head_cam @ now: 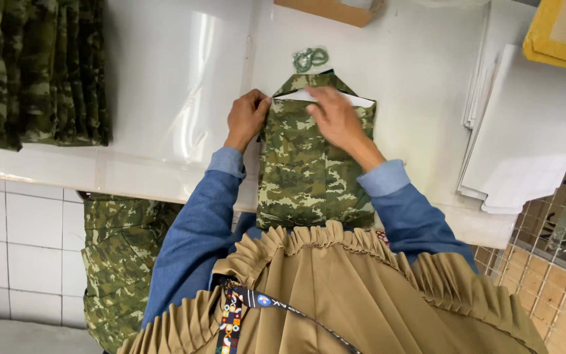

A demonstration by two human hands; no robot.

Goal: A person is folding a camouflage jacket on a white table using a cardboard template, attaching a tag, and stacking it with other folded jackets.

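Observation:
A folded green camouflage garment (309,174) lies on the white table (165,85) right in front of me, its collar pointing away. A white sheet of card or paper (355,101) sticks out under the collar. My left hand (246,118) pinches the garment's upper left edge by the collar. My right hand (337,118) lies flat on the upper part of the garment, fingers pressing near the white sheet. Both arms wear blue sleeves.
A pile of camouflage clothes (34,72) sits at the table's left. A stack of white sheets (525,131) lies at right. Green rubber bands (310,59) rest beyond the collar. More camouflage fabric (122,255) hangs below the table. A cardboard box (335,10) stands at the back.

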